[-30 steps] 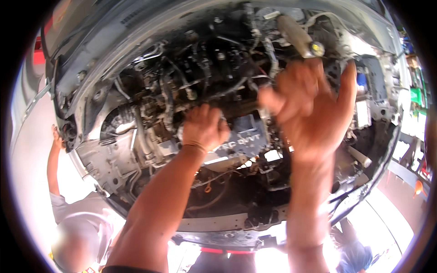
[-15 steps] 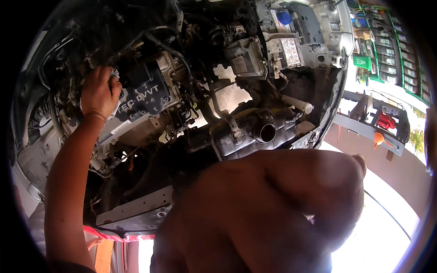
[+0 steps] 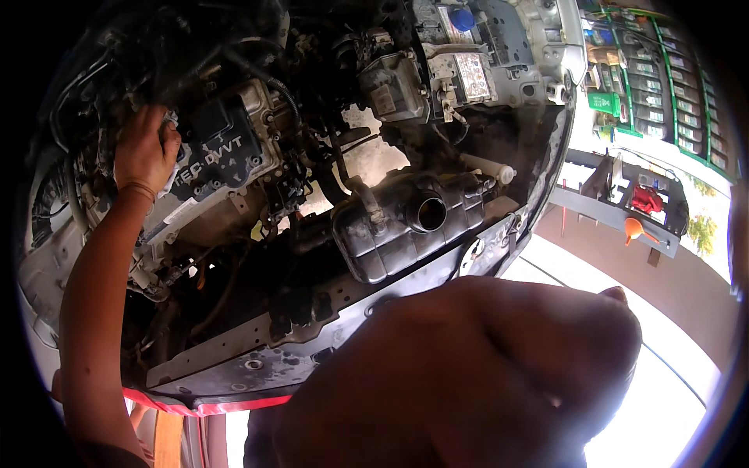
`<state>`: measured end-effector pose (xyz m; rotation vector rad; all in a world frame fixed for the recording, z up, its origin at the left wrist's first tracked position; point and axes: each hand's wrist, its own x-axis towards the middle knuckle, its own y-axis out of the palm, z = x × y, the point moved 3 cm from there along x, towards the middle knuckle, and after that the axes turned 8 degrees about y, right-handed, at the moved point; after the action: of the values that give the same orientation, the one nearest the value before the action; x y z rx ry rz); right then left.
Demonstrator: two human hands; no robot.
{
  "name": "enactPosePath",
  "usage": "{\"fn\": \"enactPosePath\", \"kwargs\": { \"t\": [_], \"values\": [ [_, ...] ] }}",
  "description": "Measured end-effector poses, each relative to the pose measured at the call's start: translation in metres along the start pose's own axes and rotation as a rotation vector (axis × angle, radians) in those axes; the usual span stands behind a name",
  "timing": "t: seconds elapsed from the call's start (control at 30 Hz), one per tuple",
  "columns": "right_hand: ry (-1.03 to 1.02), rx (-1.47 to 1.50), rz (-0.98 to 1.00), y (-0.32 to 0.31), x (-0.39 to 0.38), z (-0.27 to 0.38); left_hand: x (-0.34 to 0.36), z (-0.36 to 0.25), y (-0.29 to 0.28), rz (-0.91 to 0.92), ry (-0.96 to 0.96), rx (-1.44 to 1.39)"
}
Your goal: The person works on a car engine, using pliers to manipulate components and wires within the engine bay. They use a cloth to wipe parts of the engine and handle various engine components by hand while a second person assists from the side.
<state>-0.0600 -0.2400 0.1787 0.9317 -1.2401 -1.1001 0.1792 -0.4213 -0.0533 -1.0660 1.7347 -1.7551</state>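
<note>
In an open car engine bay, my left hand [image 3: 144, 156] reaches to the left of the black engine cover [image 3: 234, 148]. Its fingers are closed around a crumpled pale rag [image 3: 168, 181], which shows at both edges of the palm. Very close to the camera, my right hand [image 3: 476, 366] fills the lower middle as a dark, blurred shape. Its fingers are too smeared to make out, and anything in it is hidden. Beyond it sits a black plastic housing [image 3: 374, 253] with a round open mouth.
A battery [image 3: 472, 78] and a blue cap [image 3: 462, 19] are at the top right of the bay. The metal front crossmember [image 3: 312, 331] runs along the near side. Outside, an orange funnel [image 3: 636, 229] hangs by a grey stand, below green-framed shelves [image 3: 663, 86].
The whole engine bay has shifted left in view. My right hand sits slightly lower, showing more of the housing and crossmember. My left hand keeps the rag beside the engine cover.
</note>
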Motion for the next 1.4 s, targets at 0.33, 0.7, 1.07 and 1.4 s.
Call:
{"fn": "enactPosePath", "kwargs": {
  "t": [0.33,0.7,1.07,1.4],
  "values": [
    [0.025,-0.032,-0.007,0.003,-0.003,-0.007,-0.001,0.002,0.000,0.002,0.021,0.012],
    [0.103,-0.101,-0.153,-0.014,-0.004,-0.023,0.009,-0.005,0.003,0.009,-0.014,-0.030],
    [0.574,-1.303,-0.584,-0.065,-0.160,-0.058,0.006,-0.003,0.004,0.056,-0.029,0.054],
    [0.752,-1.273,-0.854,-0.081,-0.253,-0.073,-0.027,0.032,0.010,0.229,-0.087,0.158]
  ]
}}
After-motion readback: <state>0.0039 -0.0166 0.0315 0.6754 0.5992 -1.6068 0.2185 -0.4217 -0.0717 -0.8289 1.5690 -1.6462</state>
